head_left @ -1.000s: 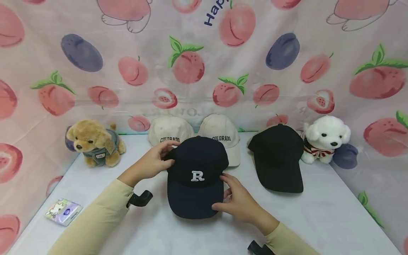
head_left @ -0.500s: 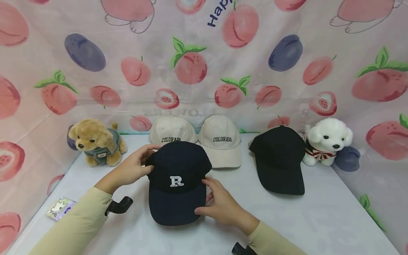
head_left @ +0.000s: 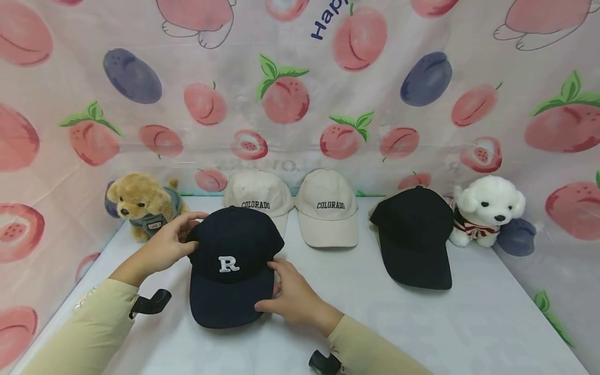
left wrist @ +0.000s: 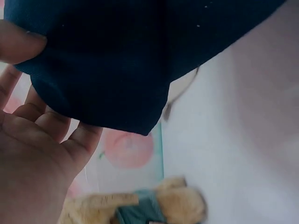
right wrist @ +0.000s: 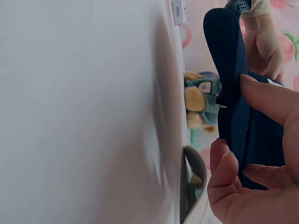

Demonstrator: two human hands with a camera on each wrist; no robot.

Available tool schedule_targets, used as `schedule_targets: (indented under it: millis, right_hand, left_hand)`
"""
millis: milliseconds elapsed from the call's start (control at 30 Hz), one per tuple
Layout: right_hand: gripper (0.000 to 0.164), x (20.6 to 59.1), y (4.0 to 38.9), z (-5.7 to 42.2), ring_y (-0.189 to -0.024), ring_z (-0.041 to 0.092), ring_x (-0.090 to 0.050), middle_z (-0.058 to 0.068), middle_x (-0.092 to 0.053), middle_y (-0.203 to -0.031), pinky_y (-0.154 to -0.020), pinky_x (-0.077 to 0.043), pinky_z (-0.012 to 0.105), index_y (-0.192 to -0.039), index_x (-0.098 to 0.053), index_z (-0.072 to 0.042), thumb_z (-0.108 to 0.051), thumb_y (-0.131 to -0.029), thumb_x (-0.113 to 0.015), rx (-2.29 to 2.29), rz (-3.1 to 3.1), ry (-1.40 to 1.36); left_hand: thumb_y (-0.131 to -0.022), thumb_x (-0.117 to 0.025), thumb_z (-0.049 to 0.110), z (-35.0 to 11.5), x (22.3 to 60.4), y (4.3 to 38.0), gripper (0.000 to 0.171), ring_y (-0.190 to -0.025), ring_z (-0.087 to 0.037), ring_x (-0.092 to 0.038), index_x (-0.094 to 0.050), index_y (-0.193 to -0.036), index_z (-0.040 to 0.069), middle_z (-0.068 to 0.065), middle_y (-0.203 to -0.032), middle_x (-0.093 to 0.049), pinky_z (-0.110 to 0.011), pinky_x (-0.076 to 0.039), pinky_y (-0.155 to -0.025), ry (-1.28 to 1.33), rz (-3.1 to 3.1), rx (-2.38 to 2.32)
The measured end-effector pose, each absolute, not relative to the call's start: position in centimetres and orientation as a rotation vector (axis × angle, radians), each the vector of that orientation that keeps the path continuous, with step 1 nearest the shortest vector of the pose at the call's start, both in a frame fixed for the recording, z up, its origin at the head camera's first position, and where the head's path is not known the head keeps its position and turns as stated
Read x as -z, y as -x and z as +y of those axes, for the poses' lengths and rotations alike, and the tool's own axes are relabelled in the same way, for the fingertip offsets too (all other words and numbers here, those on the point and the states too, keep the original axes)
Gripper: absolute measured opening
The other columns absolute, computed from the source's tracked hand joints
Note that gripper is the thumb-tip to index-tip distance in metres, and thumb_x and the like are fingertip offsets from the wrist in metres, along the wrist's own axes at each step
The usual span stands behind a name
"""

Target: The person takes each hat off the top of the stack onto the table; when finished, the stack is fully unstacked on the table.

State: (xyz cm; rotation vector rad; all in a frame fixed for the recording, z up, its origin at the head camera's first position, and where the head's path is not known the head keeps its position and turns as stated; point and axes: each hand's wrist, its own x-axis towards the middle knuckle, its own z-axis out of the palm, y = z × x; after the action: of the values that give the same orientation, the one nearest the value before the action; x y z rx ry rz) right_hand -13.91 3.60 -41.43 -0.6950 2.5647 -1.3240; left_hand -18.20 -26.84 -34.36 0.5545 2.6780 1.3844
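A navy baseball cap [head_left: 232, 291] with a white letter R on its front is held between both hands, brim toward me. My left hand [head_left: 164, 245] pinches its left rear edge; in the left wrist view the thumb [left wrist: 21, 42] lies on the cloth and the fingers are behind it. With my right hand [head_left: 300, 294] I grip the right side near the brim, and the right wrist view shows thumb and fingers on either face of the cap's edge [right wrist: 238, 121]. That view also has the cap raised off the white tabletop.
Two cream caps lettered COLORADO, a left one [head_left: 258, 190] and a right one [head_left: 328, 229], stand at the back. A black cap [head_left: 414, 245] overlaps a beige one on the right. A brown plush dog [head_left: 140, 200] and a white plush dog [head_left: 489, 200] sit at the table's [head_left: 375, 333] back corners.
Both hands have carried the navy cap leftward across the table, uncovering the right cream cap. The left sleeve now covers the small printed packet at the left. The other caps stay put.
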Motion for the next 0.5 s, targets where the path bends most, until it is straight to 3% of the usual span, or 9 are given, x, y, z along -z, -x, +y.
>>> schedule_targets:
  millis: [133, 333, 500]
  right_hand:
    - [0.084, 41.6, 14.3, 2.4, -0.075, 0.002, -0.053, 0.019, -0.041, -0.145, -0.092, -0.044, 0.029, -0.143, -0.045, 0.006, -0.022, -0.076, -0.088, 1.312, 2.571, 0.705]
    - [0.084, 41.6, 14.7, 1.2, -0.088, 0.010, -0.053, 0.018, -0.043, -0.142, -0.100, -0.041, 0.032, -0.144, -0.045, 0.005, -0.025, -0.078, -0.087, 1.285, 2.554, 0.704]
    - [0.085, 41.7, 14.9, 0.4, -0.085, 0.008, -0.054, 0.017, -0.044, -0.141, -0.098, -0.042, 0.029, -0.144, -0.044, 0.005, -0.026, -0.077, -0.087, 1.284, 2.534, 0.691]
  left_hand:
    - [-0.094, -0.060, -0.002, -28.4, 34.5, 18.2, 0.057, -0.111, -0.027, -0.061, -0.040, -0.148, 0.000, -0.026, -0.129, -0.057, -0.024, -0.051, -0.082, -0.531, 2.707, -1.354]
    - [-0.097, -0.062, 0.003, -30.4, 34.9, 18.3, 0.056, -0.109, -0.002, -0.058, -0.040, -0.147, -0.003, -0.027, -0.136, -0.053, -0.021, -0.050, -0.084, -0.496, 2.656, -1.420]
    - [-0.099, -0.062, 0.009, -31.2, 34.9, 18.4, 0.057, -0.112, 0.001, -0.053, -0.037, -0.149, -0.002, -0.023, -0.139, -0.049, -0.020, -0.047, -0.087, -0.470, 2.575, -1.500]
